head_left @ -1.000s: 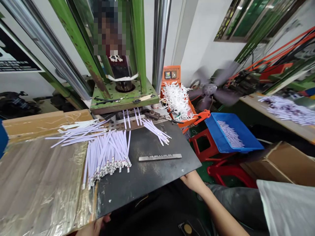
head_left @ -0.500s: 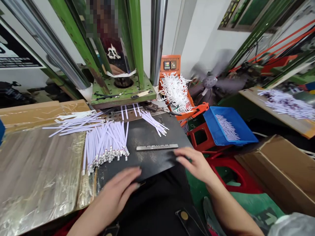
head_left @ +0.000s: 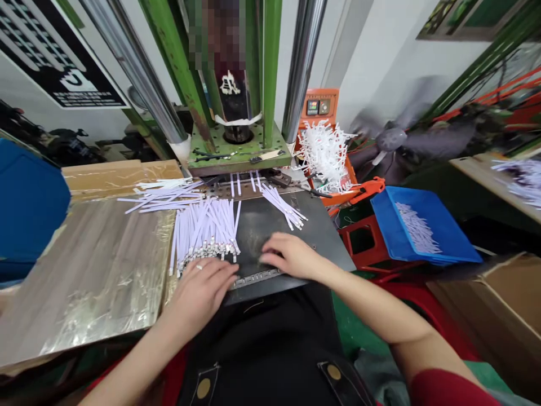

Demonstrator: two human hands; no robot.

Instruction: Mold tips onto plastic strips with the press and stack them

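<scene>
A narrow slotted metal bar (head_left: 256, 278) lies near the front edge of the dark tabletop (head_left: 333, 248). Closed at its left end is my left hand (head_left: 207, 285), thumb and fingers meeting around the bar, which hides that end. My right hand (head_left: 291, 255) hovers by the right end with bent fingers and a small gap between thumb and forefinger; nothing shows in it. Just behind my left hand spreads a pile of pale lilac strips (head_left: 207, 223) with small metallic-looking ends. A smaller bunch of strips (head_left: 284, 206) lies farther back to the right.
A green press (head_left: 240, 160) stands behind the tabletop, with a few strips under its plate. More loose strips (head_left: 169, 194) lie at left on a plastic-wrapped board (head_left: 105, 254). Rightward are an orange machine heaped with white pieces (head_left: 323, 155), a blue bin (head_left: 454, 242) and a spinning fan (head_left: 391, 138).
The metal bar has come closer to the table's front edge. My left hand has moved onto its left end; my right hand has moved left, over the tabletop. The camera view has shifted left.
</scene>
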